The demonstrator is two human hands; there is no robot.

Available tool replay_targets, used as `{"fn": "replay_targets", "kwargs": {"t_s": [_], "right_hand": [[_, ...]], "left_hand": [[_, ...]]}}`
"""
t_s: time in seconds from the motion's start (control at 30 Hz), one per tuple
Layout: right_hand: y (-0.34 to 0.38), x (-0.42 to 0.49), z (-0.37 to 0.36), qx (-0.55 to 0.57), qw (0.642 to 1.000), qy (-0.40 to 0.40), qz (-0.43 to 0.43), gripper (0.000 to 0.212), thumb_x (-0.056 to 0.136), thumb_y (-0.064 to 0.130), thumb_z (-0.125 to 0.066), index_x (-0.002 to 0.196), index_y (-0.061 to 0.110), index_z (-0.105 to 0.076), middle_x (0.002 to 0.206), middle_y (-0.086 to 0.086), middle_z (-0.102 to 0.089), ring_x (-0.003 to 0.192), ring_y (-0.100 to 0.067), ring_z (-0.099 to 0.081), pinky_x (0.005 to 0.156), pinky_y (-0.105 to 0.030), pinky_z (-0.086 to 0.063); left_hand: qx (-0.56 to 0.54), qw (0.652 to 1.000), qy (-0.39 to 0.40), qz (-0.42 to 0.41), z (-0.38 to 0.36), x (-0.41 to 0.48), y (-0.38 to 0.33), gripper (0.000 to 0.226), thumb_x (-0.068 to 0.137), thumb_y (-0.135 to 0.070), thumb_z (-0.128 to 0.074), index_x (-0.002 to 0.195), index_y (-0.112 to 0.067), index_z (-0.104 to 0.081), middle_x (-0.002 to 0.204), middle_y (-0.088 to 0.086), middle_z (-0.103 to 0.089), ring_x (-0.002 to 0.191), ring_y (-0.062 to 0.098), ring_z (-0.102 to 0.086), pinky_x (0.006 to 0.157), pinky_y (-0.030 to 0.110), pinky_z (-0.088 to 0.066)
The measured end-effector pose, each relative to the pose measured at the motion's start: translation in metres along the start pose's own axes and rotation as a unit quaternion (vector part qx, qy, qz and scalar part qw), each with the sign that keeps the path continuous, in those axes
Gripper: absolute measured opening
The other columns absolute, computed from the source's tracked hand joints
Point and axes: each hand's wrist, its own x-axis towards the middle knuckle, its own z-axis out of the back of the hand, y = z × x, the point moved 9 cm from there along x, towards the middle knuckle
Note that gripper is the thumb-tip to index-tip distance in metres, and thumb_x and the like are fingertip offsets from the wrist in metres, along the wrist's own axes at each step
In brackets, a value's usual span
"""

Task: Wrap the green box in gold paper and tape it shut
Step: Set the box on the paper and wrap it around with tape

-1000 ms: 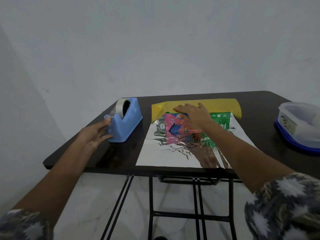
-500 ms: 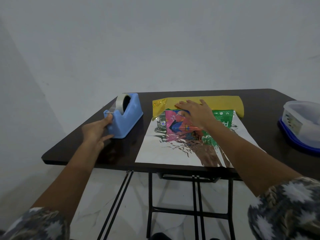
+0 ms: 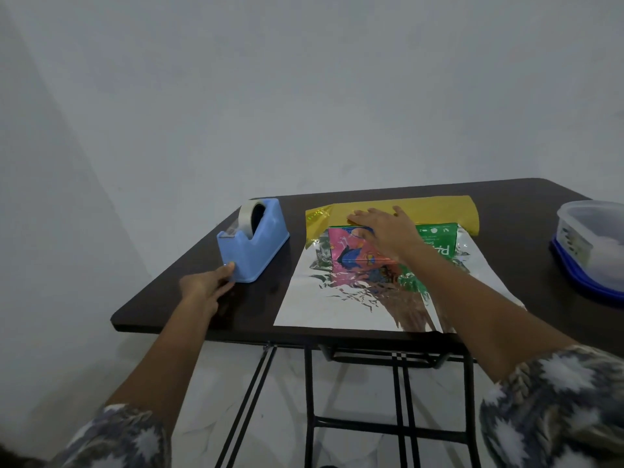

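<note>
At frame centre, right hand point(image 3: 385, 231) lies flat, fingers straight, on gold paper point(image 3: 439, 211) and green box point(image 3: 435, 243); left hand point(image 3: 206, 285), fingers extended, touches tape dispenser point(image 3: 253, 241).

One head-worn wide-angle view, facing forward and down, table point(image 3: 516, 238) near in front, wall point(image 3: 304, 96) just behind it.

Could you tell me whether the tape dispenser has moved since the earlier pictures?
No. The dispenser stands where it did near the far left corner of the table, the same gap from the gold paper.
</note>
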Motion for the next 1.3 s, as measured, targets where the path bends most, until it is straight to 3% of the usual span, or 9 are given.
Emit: {"fn": "replay_targets", "kwargs": {"t_s": [0.1, 0.23, 0.43, 0.53, 0.7, 0.83, 1.1, 1.23, 1.3], "right_hand": [[-0.001, 0.000, 0.000, 0.003, 1.000, 0.004, 0.000, 0.046, 0.102, 0.040, -0.027, 0.147, 0.033, -0.026, 0.154, 0.011, -0.024, 0.143, -0.012, -0.020, 0.116, -0.046, -0.008], [-0.002, 0.001, -0.003, -0.002, 1.000, 0.009, 0.002, 0.046, 0.101, 0.042, -0.026, 0.147, 0.033, -0.024, 0.155, 0.011, -0.023, 0.143, -0.011, -0.019, 0.116, -0.046, -0.008], [-0.002, 0.002, -0.004, -0.010, 1.000, 0.008, 0.004, 0.049, 0.100, 0.046, -0.025, 0.147, 0.034, -0.023, 0.155, 0.012, -0.021, 0.144, -0.011, -0.018, 0.116, -0.045, -0.008], [-0.003, 0.002, -0.004, -0.029, 1.000, 0.010, 0.006, 0.050, 0.100, 0.047, -0.026, 0.148, 0.033, -0.021, 0.156, 0.012, -0.020, 0.143, -0.010, -0.018, 0.116, -0.044, -0.008], [0.000, 0.001, -0.005, -0.035, 0.999, 0.001, 0.015, 0.051, 0.100, 0.045, -0.029, 0.148, 0.033, -0.020, 0.156, 0.011, -0.018, 0.144, -0.011, -0.018, 0.115, -0.043, -0.008], [-0.001, 0.000, -0.005, -0.036, 0.999, -0.011, 0.022, 0.052, 0.099, 0.043, -0.034, 0.148, 0.032, -0.021, 0.157, 0.009, -0.017, 0.143, -0.011, -0.019, 0.115, -0.044, -0.008], [0.003, -0.001, -0.003, -0.076, 0.996, -0.024, 0.025, 0.052, 0.100, 0.041, -0.033, 0.149, 0.031, -0.020, 0.152, 0.005, -0.027, 0.138, -0.014, -0.029, 0.114, -0.045, -0.012], [0.007, -0.004, 0.003, -0.003, 0.998, -0.049, 0.031, 0.070, 0.094, 0.041, -0.048, 0.150, 0.029, -0.008, 0.156, 0.004, -0.017, 0.145, -0.013, -0.012, 0.115, -0.050, -0.008], [0.004, -0.004, 0.009, 0.089, 0.992, -0.079, 0.041, 0.072, 0.086, 0.042, -0.061, 0.146, 0.022, -0.026, 0.155, 0.002, -0.018, 0.146, -0.016, -0.003, 0.116, -0.052, -0.009]], "left_hand": [[-0.026, 0.999, 0.008, -0.016, 0.006, -0.017, 0.004, 0.033, 0.081, -0.009, -0.072, 0.109, 0.006, -0.061, 0.115, 0.019, -0.064, 0.100, 0.024, -0.062, 0.085, 0.036, -0.051], [-0.052, 0.990, -0.031, -0.130, 0.004, -0.065, -0.010, 0.021, 0.080, -0.020, -0.073, 0.098, -0.009, -0.070, 0.095, 0.003, -0.068, 0.094, 0.013, -0.063, 0.083, 0.033, -0.053], [-0.003, 0.970, 0.190, -0.149, -0.118, -0.109, -0.018, 0.007, 0.082, -0.014, -0.069, 0.081, -0.007, -0.070, 0.087, 0.008, -0.069, 0.086, 0.018, -0.066, 0.077, 0.029, -0.056], [0.010, 0.963, 0.238, -0.125, -0.165, -0.109, -0.007, 0.011, 0.083, -0.020, -0.070, 0.080, -0.009, -0.070, 0.078, 0.005, -0.069, 0.077, 0.016, -0.066, 0.076, 0.030, -0.057], [-0.022, 0.979, 0.198, -0.046, -0.184, -0.091, 0.022, 0.021, 0.083, -0.023, -0.072, 0.094, -0.005, -0.069, 0.081, 0.005, -0.069, 0.070, 0.014, -0.064, 0.067, 0.025, -0.055], [-0.038, 0.980, 0.193, -0.032, -0.185, -0.087, 0.032, 0.011, 0.085, -0.022, -0.070, 0.084, -0.011, -0.067, 0.084, 0.003, -0.070, 0.081, 0.017, -0.066, 0.080, 0.033, -0.054], [-0.042, 0.979, 0.199, -0.030, -0.185, -0.087, 0.034, 0.008, 0.085, -0.020, -0.069, 0.083, -0.013, -0.067, 0.083, 0.003, -0.070, 0.080, 0.015, -0.065, 0.081, 0.033, -0.053], [-0.061, 0.978, 0.198, -0.023, -0.181, -0.084, 0.035, 0.021, 0.084, -0.021, -0.070, 0.099, -0.008, -0.069, 0.084, 0.004, -0.070, 0.080, 0.015, -0.066, 0.079, 0.030, -0.054], [-0.070, 0.978, 0.198, -0.018, -0.180, -0.084, 0.035, 0.023, 0.083, -0.021, -0.071, 0.102, -0.008, -0.068, 0.082, 0.003, -0.070, 0.077, 0.014, -0.065, 0.079, 0.030, -0.054]]}}
